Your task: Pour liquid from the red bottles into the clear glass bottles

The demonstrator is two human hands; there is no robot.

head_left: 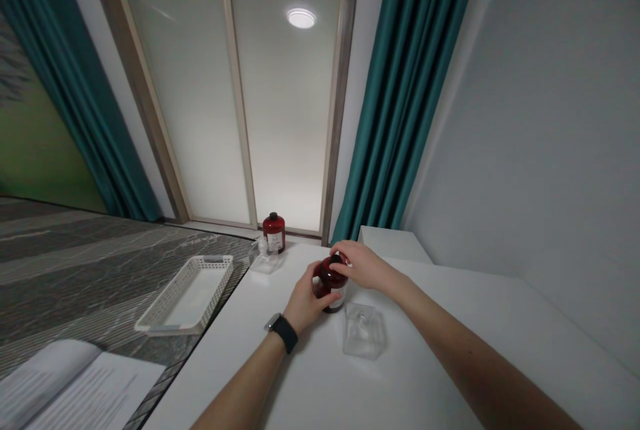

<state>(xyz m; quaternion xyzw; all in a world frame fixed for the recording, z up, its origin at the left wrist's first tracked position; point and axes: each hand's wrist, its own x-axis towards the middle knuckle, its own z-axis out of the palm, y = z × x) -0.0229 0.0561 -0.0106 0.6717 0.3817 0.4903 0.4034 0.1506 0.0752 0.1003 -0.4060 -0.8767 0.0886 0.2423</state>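
Observation:
A dark red bottle (330, 277) with a white label stands upright on the white table (320, 383). My left hand (304, 300), with a dark-banded watch at its wrist, is wrapped round the bottle's body. At the top, the fingers of my right hand (357, 263) close on the black bottle cap (335, 259), which they partly cover. Just in front of the bottle lies a clear plastic piece (364, 331). A second red bottle (274, 233) with a black cap stands at the table's far left corner, beside another clear plastic piece (265, 257).
Left of the table, a white basket (225, 277) rests on the grey striped surface (100, 260). An open book (100, 390) lies nearer, at the lower left. Behind the table are frosted sliding doors (290, 117) and a teal curtain (400, 97); a wall (550, 117) rises on the right.

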